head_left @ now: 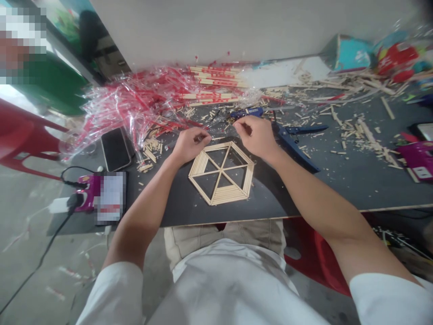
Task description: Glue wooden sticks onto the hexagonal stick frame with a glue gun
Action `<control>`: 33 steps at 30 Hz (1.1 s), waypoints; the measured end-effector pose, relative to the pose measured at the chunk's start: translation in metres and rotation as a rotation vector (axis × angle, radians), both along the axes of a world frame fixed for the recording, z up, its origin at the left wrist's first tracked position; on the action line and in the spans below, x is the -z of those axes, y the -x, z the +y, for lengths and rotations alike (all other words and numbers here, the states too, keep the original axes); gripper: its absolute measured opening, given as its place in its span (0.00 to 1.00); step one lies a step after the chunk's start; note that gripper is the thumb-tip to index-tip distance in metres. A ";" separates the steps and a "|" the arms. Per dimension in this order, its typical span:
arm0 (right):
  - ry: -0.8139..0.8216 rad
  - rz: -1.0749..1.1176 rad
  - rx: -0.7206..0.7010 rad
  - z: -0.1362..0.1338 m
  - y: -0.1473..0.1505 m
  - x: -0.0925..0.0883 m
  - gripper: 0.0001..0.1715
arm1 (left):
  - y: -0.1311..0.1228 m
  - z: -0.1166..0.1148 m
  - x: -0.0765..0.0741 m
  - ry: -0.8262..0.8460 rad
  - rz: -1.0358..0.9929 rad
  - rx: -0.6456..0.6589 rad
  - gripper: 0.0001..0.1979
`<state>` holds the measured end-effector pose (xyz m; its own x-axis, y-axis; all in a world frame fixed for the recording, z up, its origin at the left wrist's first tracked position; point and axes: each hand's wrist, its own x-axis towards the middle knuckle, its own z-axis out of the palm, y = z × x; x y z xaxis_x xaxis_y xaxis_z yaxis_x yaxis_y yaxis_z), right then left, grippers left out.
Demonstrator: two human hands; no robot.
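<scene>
A flat hexagon of wooden sticks (221,174) with spokes lies on the dark table (338,180) in front of me. My left hand (190,143) rests at the hexagon's upper left edge, fingers pinched together near a thin stick. My right hand (256,134) sits at its upper right edge, fingers curled in a pinch. What the fingers pinch is too small to make out; a short stick seems to span between them.
A heap of red-and-clear chopstick wrappers (135,106) and wrapped chopsticks (216,81) lies behind. A black phone (115,148) lies at left, blue cutters (297,140) at right, and a blue glue gun (248,111) lies behind my hands. Wood offcuts (361,131) litter the right side.
</scene>
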<state>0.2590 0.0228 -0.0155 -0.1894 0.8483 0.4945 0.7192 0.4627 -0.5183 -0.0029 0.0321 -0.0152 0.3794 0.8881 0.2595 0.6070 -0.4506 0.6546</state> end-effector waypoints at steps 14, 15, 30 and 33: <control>0.118 -0.130 -0.171 -0.003 0.003 0.003 0.11 | -0.014 -0.031 -0.028 -0.390 0.567 0.269 0.11; 0.125 -0.134 -0.178 -0.003 0.003 0.002 0.11 | -0.014 -0.031 -0.028 -0.401 0.579 0.269 0.12; 0.151 -0.155 -0.234 -0.001 -0.001 0.005 0.11 | -0.018 -0.034 -0.034 -0.370 0.734 0.237 0.12; 0.150 -0.167 -0.235 -0.001 -0.001 0.005 0.12 | -0.019 -0.035 -0.035 -0.371 0.742 0.221 0.11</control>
